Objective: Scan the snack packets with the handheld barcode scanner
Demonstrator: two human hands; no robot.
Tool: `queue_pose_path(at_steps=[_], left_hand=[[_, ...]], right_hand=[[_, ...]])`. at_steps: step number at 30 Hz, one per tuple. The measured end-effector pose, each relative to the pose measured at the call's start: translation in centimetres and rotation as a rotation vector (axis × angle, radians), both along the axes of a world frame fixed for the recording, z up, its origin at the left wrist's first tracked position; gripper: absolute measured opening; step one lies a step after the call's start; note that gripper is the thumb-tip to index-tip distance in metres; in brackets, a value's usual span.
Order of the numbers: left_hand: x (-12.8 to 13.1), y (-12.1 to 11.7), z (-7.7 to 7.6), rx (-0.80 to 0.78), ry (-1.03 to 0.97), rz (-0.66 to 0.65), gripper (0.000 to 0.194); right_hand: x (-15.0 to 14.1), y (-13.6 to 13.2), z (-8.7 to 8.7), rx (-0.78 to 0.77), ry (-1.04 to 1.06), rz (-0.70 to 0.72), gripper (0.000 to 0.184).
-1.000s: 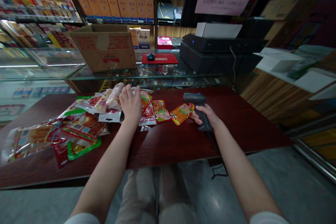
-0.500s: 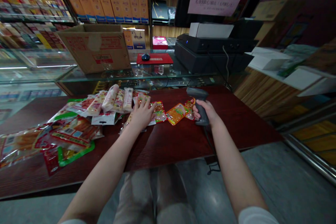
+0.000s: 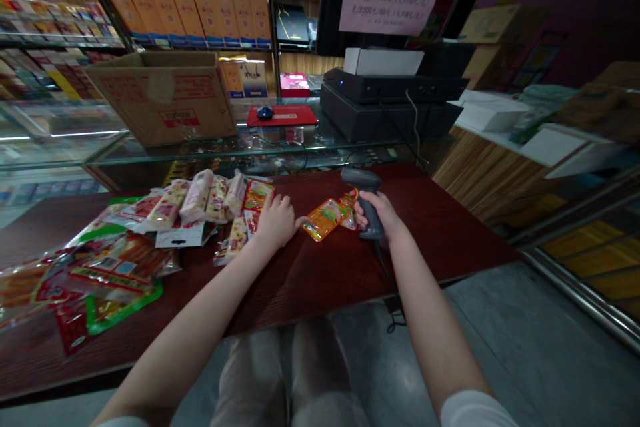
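My left hand (image 3: pixel 277 221) lies over the dark red table, thumb stretched out towards an orange snack packet (image 3: pixel 324 219). Its fingers are loosely bent beside another red-edged snack packet (image 3: pixel 259 194); what lies under the palm is hidden. My right hand (image 3: pixel 376 215) is wrapped round the handle of a dark grey barcode scanner (image 3: pixel 364 195), whose head points left. A small packet (image 3: pixel 349 209) lies by the right fingertips, overlapping the orange one. Left of my left hand are several wrapped nougat-like bars (image 3: pixel 196 197) and bagged snacks (image 3: pixel 123 263) in a pile.
Behind the table (image 3: pixel 310 293) runs a glass counter with an open cardboard box (image 3: pixel 163 100), a mouse (image 3: pixel 265 113) on a red pad and a black till machine (image 3: pixel 390 103). The scanner's cable hangs over the front edge. White boxes (image 3: pixel 487 112) stand at the right.
My left hand has drawn in its spread fingers, and the packet that lay beneath them no longer shows there. The view has turned slightly right. My right hand still holds the scanner.
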State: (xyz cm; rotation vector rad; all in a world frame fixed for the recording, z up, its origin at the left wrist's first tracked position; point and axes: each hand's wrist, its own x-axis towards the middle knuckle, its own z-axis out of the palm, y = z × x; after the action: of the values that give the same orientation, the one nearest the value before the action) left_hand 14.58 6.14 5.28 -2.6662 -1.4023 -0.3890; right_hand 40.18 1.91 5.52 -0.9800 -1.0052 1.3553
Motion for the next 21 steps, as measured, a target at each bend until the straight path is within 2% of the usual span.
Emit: queue_pose_path(at_steps=[3,6,9,11,13,18,21], left_hand=[[2.5,-0.2,-0.3,-0.098,-0.060,-0.116,0.064],[4.2,-0.4,-0.9,-0.194,-0.004,-0.158,0.070],[4.5,-0.1,-1.5,-0.172,0.011,-0.142,0.053],[4.2,0.5,-1.8,-0.182,-0.092,-0.155,0.036],[3.7,1.4,-1.8,-0.299,-0.330,-0.142,0.025],[2.1,3.2,-1.1,-0.774,-1.109,0.040,0.029],[0.7,3.7,0.1,-1.011,-1.598,0.051,0.025]], right_hand=[[0.0,0.0,0.0,0.004,0.001,0.010,0.041],[0.1,0.1,-0.1,0.007,0.012,0.013,0.042],[0.3,0.2,-0.1,-0.002,0.022,0.014,0.043],[0.3,0.2,-0.1,-0.008,0.021,0.019,0.044],[0.3,0.1,0.0,-0.006,0.018,0.021,0.044],[0.2,0.0,0.0,-0.003,0.036,0.023,0.042],[0.0,-0.1,-0.1,-0.012,0.029,0.015,0.042]])
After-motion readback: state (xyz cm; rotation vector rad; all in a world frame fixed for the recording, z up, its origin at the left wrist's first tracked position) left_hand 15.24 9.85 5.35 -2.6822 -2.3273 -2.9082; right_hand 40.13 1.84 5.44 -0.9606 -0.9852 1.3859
